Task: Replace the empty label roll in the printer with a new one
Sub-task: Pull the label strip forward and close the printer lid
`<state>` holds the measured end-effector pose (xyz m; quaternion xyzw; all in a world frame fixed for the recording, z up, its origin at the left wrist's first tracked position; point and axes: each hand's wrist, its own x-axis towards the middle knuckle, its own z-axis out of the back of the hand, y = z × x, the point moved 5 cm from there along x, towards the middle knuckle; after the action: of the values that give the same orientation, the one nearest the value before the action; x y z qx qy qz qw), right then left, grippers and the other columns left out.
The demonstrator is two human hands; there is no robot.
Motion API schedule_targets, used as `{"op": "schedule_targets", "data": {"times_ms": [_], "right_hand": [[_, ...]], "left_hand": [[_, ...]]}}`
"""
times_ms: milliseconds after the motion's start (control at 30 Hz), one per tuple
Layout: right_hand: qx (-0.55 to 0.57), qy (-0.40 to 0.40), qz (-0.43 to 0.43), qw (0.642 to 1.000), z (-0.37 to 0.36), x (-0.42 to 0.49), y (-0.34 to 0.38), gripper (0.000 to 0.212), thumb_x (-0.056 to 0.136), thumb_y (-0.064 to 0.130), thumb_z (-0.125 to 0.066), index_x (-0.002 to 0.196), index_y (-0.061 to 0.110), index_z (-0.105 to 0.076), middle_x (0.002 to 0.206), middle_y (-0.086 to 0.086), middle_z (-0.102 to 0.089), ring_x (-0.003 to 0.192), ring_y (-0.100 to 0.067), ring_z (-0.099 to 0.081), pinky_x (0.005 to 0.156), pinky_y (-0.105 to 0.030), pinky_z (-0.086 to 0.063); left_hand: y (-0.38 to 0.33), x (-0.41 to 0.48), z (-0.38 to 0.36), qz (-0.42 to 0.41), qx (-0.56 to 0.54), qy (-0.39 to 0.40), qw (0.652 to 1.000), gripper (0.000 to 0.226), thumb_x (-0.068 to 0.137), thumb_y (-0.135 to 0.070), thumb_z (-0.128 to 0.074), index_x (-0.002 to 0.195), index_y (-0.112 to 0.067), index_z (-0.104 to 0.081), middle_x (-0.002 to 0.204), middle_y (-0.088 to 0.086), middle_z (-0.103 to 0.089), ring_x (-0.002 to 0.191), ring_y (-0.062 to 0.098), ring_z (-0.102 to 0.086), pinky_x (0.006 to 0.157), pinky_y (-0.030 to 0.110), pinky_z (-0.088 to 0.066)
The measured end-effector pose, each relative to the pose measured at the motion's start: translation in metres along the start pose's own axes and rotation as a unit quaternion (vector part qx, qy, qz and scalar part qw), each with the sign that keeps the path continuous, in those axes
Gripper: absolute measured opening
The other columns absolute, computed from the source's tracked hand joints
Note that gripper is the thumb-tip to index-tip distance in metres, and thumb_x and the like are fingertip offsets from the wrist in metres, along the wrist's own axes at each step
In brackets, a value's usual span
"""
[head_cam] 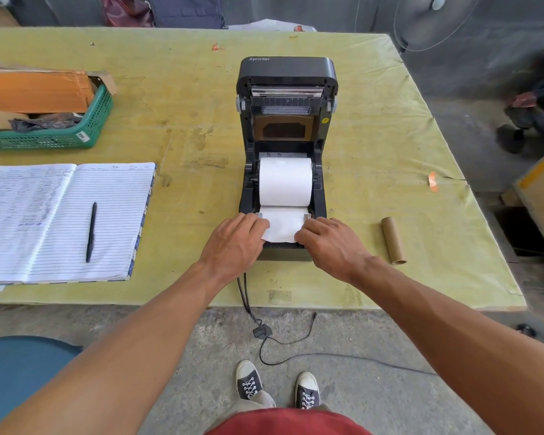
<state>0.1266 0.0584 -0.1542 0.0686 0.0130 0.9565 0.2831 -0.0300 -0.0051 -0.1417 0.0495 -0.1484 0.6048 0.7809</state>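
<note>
Label printer (285, 158): black, marked "Xprinter", lid raised upright at the far end, feed slot end facing the person. Stands on the yellow-green table (374, 127), directly beyond both hands.

New label roll (285, 181): white, seated in the open bay, long axis lying left to right across the printer, just beyond the fingertips. Its loose paper end (281, 226) runs toward the person over the front edge and lies between the two hands.

Left hand (233, 243): palm down, fingers held close together and slightly curled, tips on the left edge of the paper end. Whether they pinch it or only press it flat cannot be told.

Right hand (330, 246): palm down, fingers together and bent, tips on the right edge of the paper end at the front of the printer. Grip likewise not discernible.

Empty cardboard core (393, 240): brown tube lying on the table, right of the right hand and apart from it, long axis running roughly away from the person, near end open.

Open ruled notebook (60, 221) with a black pen (91, 232) on it: well left of the left hand.

Green basket (76, 133): far left, holding cardboard.
</note>
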Motion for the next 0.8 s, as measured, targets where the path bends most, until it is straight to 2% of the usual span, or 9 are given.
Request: {"op": "schedule_targets", "data": {"times_ms": [67, 167, 367, 567, 700, 800], "right_hand": [[0.001, -0.008, -0.002, 1.0, 0.002, -0.001, -0.001, 0.023, 0.078, -0.006, -0.069, 0.095, 0.01, -0.068, 0.084, -0.006, -0.064, 0.069, -0.025, -0.057, 0.062, -0.036, -0.05], [0.004, -0.013, -0.004, 1.0, 0.002, -0.004, 0.001, 0.021, 0.077, -0.007, -0.07, 0.091, 0.009, -0.068, 0.08, -0.007, -0.064, 0.068, -0.027, -0.056, 0.06, -0.035, -0.049], [0.011, -0.023, 0.012, 1.0, 0.001, -0.013, 0.009, 0.016, 0.08, -0.003, -0.071, 0.091, 0.008, -0.067, 0.078, -0.008, -0.063, 0.066, -0.028, -0.056, 0.06, -0.035, -0.047], [0.01, -0.015, 0.038, 0.999, 0.003, -0.017, 0.012, 0.008, 0.088, 0.005, -0.066, 0.095, 0.008, -0.064, 0.084, -0.008, -0.06, 0.07, -0.026, -0.053, 0.063, -0.04, -0.05], [0.011, -0.019, 0.014, 1.0, 0.004, -0.021, 0.01, 0.025, 0.086, 0.019, -0.071, 0.108, 0.011, -0.063, 0.098, -0.008, -0.06, 0.084, -0.027, -0.055, 0.07, -0.039, -0.049], [-0.01, -0.023, 0.02, 0.999, 0.004, -0.024, 0.012, 0.012, 0.086, 0.011, -0.072, 0.096, 0.011, -0.067, 0.095, -0.007, -0.061, 0.081, -0.026, -0.054, 0.068, -0.037, -0.048]], "left_hand": [[-0.004, 0.005, 0.003, -0.007, -0.001, 0.005, 1.0, 0.015, 0.074, 0.007, -0.069, 0.074, -0.005, -0.061, 0.066, 0.008, -0.057, 0.055, 0.023, -0.05, 0.047, 0.033, -0.043], [-0.006, 0.003, 0.006, -0.012, -0.008, 0.017, 1.0, 0.02, 0.07, 0.009, -0.071, 0.066, -0.005, -0.058, 0.059, 0.007, -0.053, 0.048, 0.021, -0.046, 0.045, 0.03, -0.04], [-0.012, -0.006, 0.004, -0.033, -0.003, 0.017, 0.999, 0.021, 0.069, 0.006, -0.073, 0.07, -0.007, -0.057, 0.064, 0.005, -0.052, 0.055, 0.016, -0.04, 0.048, 0.028, -0.036], [-0.013, -0.011, -0.002, -0.034, -0.006, 0.013, 0.999, 0.019, 0.073, 0.005, -0.073, 0.073, -0.006, -0.057, 0.072, 0.007, -0.054, 0.06, 0.019, -0.047, 0.048, 0.03, -0.043], [-0.015, -0.017, -0.006, -0.053, -0.009, 0.026, 0.998, 0.021, 0.072, 0.005, -0.076, 0.073, -0.007, -0.058, 0.071, 0.006, -0.054, 0.057, 0.017, -0.046, 0.049, 0.027, -0.042], [-0.015, -0.023, -0.01, -0.064, -0.015, 0.034, 0.997, 0.024, 0.07, 0.004, -0.077, 0.073, -0.008, -0.057, 0.071, 0.004, -0.053, 0.057, 0.016, -0.046, 0.05, 0.029, -0.047]]}}
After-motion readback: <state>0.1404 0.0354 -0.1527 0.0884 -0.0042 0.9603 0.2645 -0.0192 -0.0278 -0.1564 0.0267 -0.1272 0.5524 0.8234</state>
